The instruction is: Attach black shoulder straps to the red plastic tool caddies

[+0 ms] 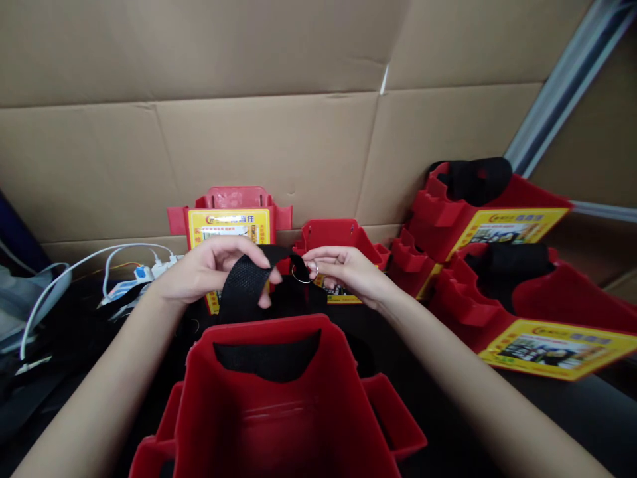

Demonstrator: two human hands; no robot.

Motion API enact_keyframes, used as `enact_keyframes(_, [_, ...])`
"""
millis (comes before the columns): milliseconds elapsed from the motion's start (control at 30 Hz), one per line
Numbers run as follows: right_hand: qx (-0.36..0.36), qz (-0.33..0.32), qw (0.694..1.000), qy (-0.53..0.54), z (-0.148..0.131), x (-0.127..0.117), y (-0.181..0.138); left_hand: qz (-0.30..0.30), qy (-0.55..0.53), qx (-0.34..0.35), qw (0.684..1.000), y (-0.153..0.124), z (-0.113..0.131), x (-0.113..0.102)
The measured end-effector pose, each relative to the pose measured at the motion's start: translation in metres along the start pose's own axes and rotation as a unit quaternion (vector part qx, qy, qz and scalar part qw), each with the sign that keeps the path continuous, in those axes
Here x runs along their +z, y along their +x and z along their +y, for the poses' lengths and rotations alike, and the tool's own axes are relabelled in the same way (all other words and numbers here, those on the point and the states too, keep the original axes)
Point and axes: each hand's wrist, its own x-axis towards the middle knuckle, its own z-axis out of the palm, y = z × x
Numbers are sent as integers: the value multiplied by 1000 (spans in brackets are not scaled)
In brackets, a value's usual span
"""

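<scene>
A red plastic box (279,411) with side pockets stands in front of me, its open top facing me. A wide black webbing strap (243,285) passes through its back wall and rises behind the rim. My left hand (219,265) is closed around the strap, thumb below and fingers over it. At the strap's far end, my right hand (343,269) pinches a shiny metal ring (301,273), and the black webbing runs at the ring. Whether the strap's tip goes through the ring, I cannot tell.
Behind my hands stand two more red boxes with yellow labels (229,216). Several others, with rolled black straps (478,179), are stacked at the right. White cables and a power strip (159,265) lie at the left. Cardboard (269,146) lines the back.
</scene>
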Motion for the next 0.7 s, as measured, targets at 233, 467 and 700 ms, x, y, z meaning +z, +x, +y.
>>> enact_keyframes(233, [8,11,1000,3,2,-2,1,137,53,158,977,12,7,-7])
enact_keyframes(467, [2,1,999,33,2,1,1,127,113,-51,984,13,7,14])
enact_keyframes(700, [-12,-8,999,29,2,19,-6,71,214,-196,954,28,-20,22])
